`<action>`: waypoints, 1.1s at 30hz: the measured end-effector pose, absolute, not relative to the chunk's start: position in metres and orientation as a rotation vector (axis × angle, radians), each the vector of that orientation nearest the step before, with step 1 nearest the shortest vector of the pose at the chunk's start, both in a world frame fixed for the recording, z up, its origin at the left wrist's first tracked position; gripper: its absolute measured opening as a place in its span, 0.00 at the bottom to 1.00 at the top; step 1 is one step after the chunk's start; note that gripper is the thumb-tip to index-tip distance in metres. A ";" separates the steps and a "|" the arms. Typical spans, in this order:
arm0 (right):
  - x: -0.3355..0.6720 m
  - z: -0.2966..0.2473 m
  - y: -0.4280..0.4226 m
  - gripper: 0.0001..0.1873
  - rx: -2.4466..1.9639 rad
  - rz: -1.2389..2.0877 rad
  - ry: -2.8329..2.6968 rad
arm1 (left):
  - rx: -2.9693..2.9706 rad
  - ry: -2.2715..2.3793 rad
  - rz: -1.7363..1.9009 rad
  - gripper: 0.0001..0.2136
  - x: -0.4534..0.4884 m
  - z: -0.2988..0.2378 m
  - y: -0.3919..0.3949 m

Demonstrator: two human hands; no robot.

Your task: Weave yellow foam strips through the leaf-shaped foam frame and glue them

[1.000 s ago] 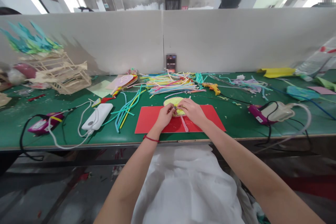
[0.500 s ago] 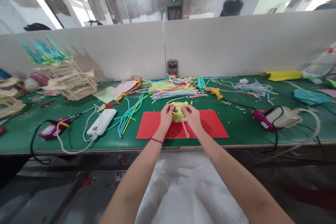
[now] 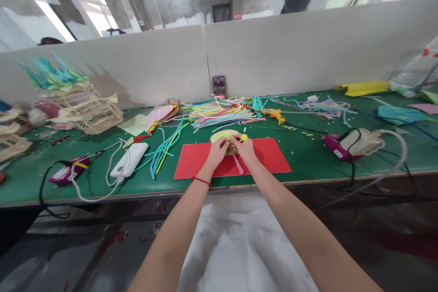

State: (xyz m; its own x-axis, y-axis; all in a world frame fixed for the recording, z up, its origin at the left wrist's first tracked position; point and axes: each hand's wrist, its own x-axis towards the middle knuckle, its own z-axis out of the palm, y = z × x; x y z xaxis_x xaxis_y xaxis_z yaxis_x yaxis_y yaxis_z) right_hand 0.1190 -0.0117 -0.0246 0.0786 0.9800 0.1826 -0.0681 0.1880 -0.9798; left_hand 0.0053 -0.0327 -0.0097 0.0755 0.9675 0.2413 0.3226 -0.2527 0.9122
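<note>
A round pale-yellow piece [image 3: 219, 136] with a pink handle [image 3: 238, 164] pointing toward me lies over the red board [image 3: 270, 157], so it looks like a small fan. My left hand [image 3: 219, 149], with a red cord at the wrist, is closed in a pinch at the front of the round piece. Close beside it, my right hand [image 3: 245, 148] pinches a bright yellow strip [image 3: 243, 138], whose end sticks out past the fingers. The hands nearly meet, and they hide the middle of the round piece. What lies between the left fingertips is too small to make out.
Behind the board lies a pile of coloured foam-like strips [image 3: 222, 114]. An orange glue gun [image 3: 273, 115] is right of it. Loose teal strips [image 3: 167, 148], a white power bank [image 3: 129, 159] with cables and a purple device [image 3: 68, 172] sit left; another purple device [image 3: 338, 148] sits right.
Both hands have drawn closer together and shifted rightward over the round piece, showing more of its left and far rim. The yellow strip now protrudes beside the right fingers. The view has tilted slightly.
</note>
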 end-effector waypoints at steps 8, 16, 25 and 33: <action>0.121 -0.023 -0.010 0.11 -1.065 0.943 -1.247 | 1.705 1.288 1.199 0.13 0.004 -0.014 -0.030; 0.120 -0.022 -0.013 0.12 -0.997 0.977 -1.213 | 1.761 1.212 1.174 0.16 0.002 -0.020 -0.024; 0.124 -0.019 -0.013 0.12 -1.031 1.068 -1.204 | 1.764 1.132 1.117 0.15 0.000 -0.019 -0.026; 0.124 -0.023 -0.012 0.18 -0.998 1.158 -1.149 | 1.819 1.157 1.161 0.14 -0.001 -0.011 -0.030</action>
State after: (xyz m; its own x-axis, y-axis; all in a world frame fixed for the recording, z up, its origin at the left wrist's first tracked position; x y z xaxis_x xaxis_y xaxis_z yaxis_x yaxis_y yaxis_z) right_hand 0.1245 -0.0124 -0.0234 0.0287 0.9891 0.1442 -0.1523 0.1469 -0.9774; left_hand -0.0014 -0.0304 -0.0106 0.2073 0.9241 0.3211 0.3183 -0.3741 0.8711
